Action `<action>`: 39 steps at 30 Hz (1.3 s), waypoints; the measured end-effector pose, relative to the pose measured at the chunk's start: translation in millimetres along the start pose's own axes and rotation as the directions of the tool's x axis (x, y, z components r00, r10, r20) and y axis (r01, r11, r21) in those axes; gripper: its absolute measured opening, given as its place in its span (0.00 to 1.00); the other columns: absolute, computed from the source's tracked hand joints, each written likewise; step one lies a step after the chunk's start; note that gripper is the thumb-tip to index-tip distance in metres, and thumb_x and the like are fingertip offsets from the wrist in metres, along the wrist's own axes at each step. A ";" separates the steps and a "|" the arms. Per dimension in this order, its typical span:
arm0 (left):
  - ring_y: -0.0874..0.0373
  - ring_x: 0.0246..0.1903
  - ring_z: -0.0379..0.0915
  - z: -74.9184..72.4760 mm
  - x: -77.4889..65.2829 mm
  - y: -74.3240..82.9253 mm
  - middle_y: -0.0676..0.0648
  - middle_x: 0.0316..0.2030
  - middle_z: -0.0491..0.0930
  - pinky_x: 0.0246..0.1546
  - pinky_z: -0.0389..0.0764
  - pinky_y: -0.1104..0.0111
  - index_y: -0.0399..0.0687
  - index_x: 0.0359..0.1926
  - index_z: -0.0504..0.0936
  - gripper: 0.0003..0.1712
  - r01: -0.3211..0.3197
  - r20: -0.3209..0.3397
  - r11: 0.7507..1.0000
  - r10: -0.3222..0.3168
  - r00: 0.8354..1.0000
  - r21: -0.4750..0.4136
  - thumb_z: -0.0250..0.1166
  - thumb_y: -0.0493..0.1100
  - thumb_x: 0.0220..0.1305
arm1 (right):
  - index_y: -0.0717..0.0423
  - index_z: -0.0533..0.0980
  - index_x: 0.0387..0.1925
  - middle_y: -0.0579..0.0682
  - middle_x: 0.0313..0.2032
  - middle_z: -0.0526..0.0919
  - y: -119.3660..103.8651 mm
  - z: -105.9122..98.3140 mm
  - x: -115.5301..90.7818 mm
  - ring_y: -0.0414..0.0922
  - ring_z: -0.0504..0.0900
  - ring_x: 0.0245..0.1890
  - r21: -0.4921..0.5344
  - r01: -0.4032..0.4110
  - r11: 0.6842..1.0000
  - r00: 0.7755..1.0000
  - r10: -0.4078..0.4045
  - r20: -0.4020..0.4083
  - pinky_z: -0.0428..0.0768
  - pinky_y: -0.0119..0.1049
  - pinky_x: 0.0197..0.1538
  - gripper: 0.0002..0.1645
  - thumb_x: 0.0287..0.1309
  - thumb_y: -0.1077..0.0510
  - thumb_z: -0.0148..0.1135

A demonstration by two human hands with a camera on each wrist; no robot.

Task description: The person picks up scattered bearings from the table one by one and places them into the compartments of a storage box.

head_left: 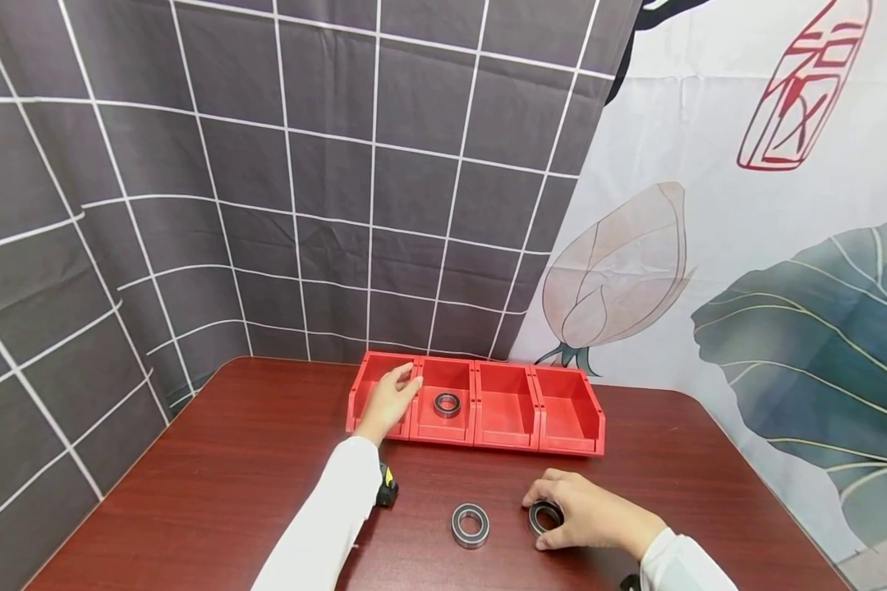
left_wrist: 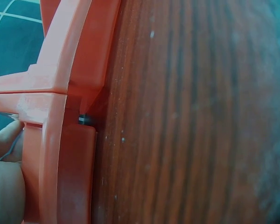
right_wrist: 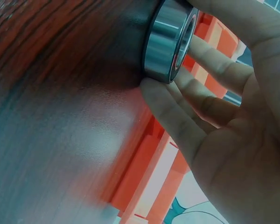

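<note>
My left hand (head_left: 390,400) reaches over the leftmost bin of a row of red plastic bins (head_left: 506,439). In the left wrist view its fingers are partly hidden behind the bin wall (left_wrist: 53,60); I cannot tell whether they hold anything. A ball bearing (head_left: 447,405) lies in the second bin from the left. Low on the right, my right hand (head_left: 587,513) grips another ball bearing (right_wrist: 165,44) at the tabletop, thumb and fingers around its outer ring. To its left, a third ball bearing (head_left: 471,525) lies flat on the table.
The reddish-brown table (head_left: 214,460) carries the bins near its back edge. The two right-hand bins show bare floors. A grey gridded cloth (head_left: 325,180) and a white printed cloth (head_left: 636,271) hang behind. A black and yellow object (head_left: 388,484) sits beside the left sleeve.
</note>
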State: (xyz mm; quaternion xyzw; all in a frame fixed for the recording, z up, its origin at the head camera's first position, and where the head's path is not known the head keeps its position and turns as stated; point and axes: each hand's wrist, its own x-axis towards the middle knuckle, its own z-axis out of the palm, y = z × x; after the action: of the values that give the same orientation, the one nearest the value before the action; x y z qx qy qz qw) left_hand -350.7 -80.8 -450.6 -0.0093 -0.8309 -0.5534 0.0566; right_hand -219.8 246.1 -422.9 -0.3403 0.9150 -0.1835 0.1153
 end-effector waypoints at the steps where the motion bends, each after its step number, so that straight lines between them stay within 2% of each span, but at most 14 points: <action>1: 0.45 0.60 0.71 0.1 -0.6 0.5 0.43 0.63 0.71 0.49 0.80 0.53 0.53 0.69 0.67 0.32 0.001 0.000 1.000 -0.001 1.000 0.000 0.62 0.53 0.66 | 0.43 0.79 0.46 0.34 0.40 0.74 0.3 0.4 0.0 0.34 0.71 0.37 0.000 0.001 1.000 1.000 -0.001 -0.001 0.77 0.31 0.41 0.25 0.46 0.42 0.74; 9: 0.45 0.60 0.71 0.1 -1.8 1.4 0.42 0.63 0.71 0.49 0.80 0.53 0.52 0.69 0.67 0.32 -0.014 0.000 1.000 0.014 1.000 -0.002 0.61 0.52 0.67 | 0.42 0.79 0.45 0.33 0.40 0.74 -1.1 1.5 -0.2 0.34 0.71 0.38 -0.021 0.005 1.000 1.000 -0.005 -0.005 0.77 0.31 0.41 0.23 0.47 0.44 0.73; 17: 0.46 0.60 0.71 1.3 -1.1 -2.4 0.44 0.63 0.72 0.51 0.78 0.53 0.53 0.69 0.67 0.32 -0.001 0.002 1.000 0.001 1.000 -0.004 0.62 0.53 0.66 | 0.41 0.79 0.45 0.33 0.39 0.73 -3.5 1.9 0.0 0.34 0.71 0.37 -0.040 0.023 0.999 1.000 -0.023 -0.005 0.77 0.31 0.40 0.21 0.48 0.46 0.73; 24: 0.46 0.60 0.71 1.4 -0.1 -1.7 0.44 0.63 0.71 0.51 0.78 0.52 0.53 0.69 0.67 0.32 -0.007 -0.002 1.000 0.007 1.000 -0.006 0.62 0.52 0.66 | 0.42 0.80 0.44 0.33 0.39 0.75 -2.7 2.8 0.3 0.33 0.73 0.37 -0.099 0.064 0.993 0.993 -0.073 -0.090 0.78 0.31 0.41 0.19 0.48 0.48 0.72; 31: 0.47 0.59 0.72 1.4 0.3 -1.3 0.44 0.62 0.72 0.51 0.78 0.53 0.53 0.69 0.67 0.32 -0.006 -0.003 1.000 0.006 1.000 0.000 0.62 0.52 0.66 | 0.43 0.80 0.43 0.33 0.37 0.76 -3.8 3.0 3.0 0.34 0.75 0.36 -0.145 0.127 0.981 0.971 -0.153 -0.183 0.78 0.29 0.39 0.17 0.49 0.50 0.71; 39: 0.47 0.60 0.71 2.4 1.6 -2.5 0.44 0.62 0.72 0.51 0.78 0.53 0.53 0.69 0.67 0.32 -0.012 -0.009 1.000 0.012 1.000 0.005 0.61 0.53 0.66 | 0.42 0.81 0.43 0.33 0.38 0.77 -6.4 -1.7 8.6 0.34 0.75 0.38 -0.168 0.146 0.975 0.950 -0.186 -0.250 0.80 0.31 0.42 0.17 0.48 0.53 0.72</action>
State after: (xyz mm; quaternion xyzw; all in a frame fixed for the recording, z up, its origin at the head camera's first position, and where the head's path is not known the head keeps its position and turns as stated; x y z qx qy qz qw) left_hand -352.7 -79.7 -453.6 -0.0116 -0.8321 -0.5509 0.0634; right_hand -223.0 236.3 -419.5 -0.3963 0.9013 -0.1680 -0.0491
